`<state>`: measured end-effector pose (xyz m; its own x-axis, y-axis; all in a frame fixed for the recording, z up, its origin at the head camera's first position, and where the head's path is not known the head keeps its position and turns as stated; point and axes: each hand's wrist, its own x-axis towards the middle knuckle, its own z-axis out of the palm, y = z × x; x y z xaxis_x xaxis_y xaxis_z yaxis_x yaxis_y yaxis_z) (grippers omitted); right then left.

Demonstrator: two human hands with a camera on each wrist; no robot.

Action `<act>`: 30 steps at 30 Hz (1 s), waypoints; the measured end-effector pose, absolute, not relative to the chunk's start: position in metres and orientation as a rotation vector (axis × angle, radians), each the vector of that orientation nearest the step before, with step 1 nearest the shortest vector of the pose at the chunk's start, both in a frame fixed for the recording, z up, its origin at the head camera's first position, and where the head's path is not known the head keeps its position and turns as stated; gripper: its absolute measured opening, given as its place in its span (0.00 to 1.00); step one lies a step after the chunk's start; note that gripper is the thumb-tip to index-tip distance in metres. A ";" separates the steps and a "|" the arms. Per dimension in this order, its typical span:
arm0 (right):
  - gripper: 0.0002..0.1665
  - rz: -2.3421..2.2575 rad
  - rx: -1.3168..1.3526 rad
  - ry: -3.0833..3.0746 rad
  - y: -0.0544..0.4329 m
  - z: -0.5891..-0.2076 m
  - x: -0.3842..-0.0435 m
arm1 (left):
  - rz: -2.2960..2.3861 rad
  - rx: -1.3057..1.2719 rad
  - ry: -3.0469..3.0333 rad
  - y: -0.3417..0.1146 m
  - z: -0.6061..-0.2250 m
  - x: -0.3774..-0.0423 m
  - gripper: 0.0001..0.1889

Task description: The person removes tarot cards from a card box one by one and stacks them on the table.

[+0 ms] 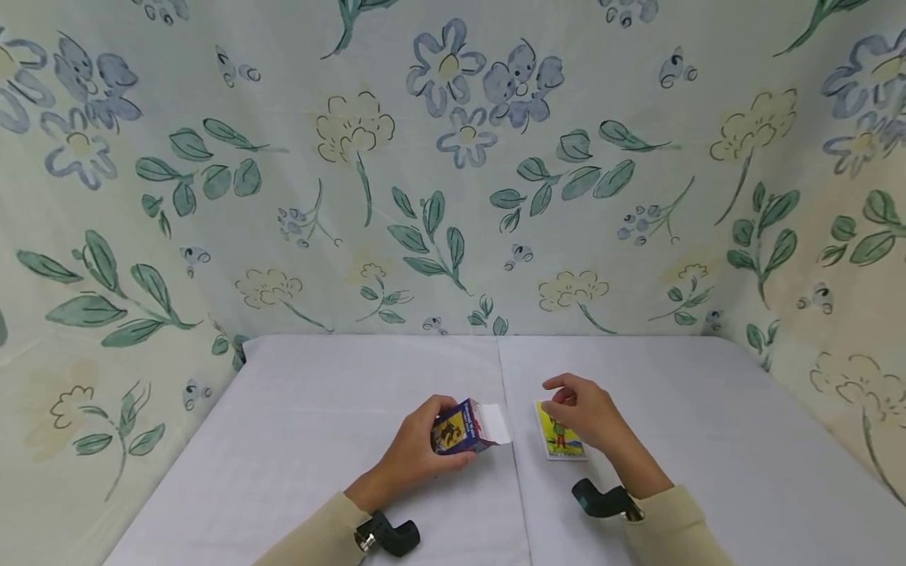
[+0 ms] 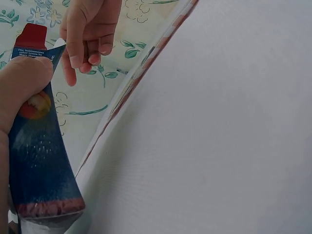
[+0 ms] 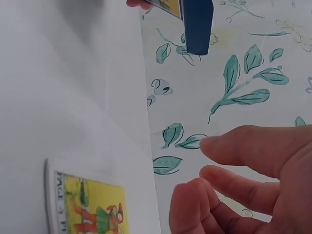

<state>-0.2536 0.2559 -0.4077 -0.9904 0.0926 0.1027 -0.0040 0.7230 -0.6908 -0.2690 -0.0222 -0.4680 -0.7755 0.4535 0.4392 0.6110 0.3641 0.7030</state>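
My left hand (image 1: 412,450) grips a blue tarot card box (image 1: 450,432) with a yellow picture on its face, thumb along one side in the left wrist view. The box is tilted above the table, and its white end flap (image 1: 497,424) stands out toward the right. A stack of tarot cards (image 1: 564,445) lies face up on the cloth, its top card yellow with a standing figure. Over the far end of that stack hovers my right hand (image 1: 589,414), fingers loosely bent. In the right wrist view, nothing lies between its thumb and fingers, and the cards (image 3: 100,207) are apart from it.
A white cloth (image 1: 340,385) covers the table, with a seam line running front to back near the middle. Floral fabric (image 1: 439,251) hangs behind the table and at both sides. A dark wrist camera (image 1: 602,500) sits at each sleeve cuff.
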 end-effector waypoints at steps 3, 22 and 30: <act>0.20 1.194 -0.041 -2.771 0.250 -0.404 -0.251 | -1.371 -0.965 -2.452 -0.022 -0.468 -0.269 0.37; 0.14 1.428 0.016 -2.684 0.216 -0.390 -0.242 | -1.375 -0.956 -2.459 -0.022 -0.468 -0.269 0.37; 0.11 1.509 0.086 -2.642 0.206 -0.386 -0.238 | -1.366 -0.958 -2.451 -0.023 -0.468 -0.268 0.36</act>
<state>-0.2382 0.2057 -0.3856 -0.9936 -0.0006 0.1126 -0.0973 0.5082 -0.8557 -0.2684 -0.0227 -0.4680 -0.7772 0.4490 0.4409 0.6112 0.3717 0.6988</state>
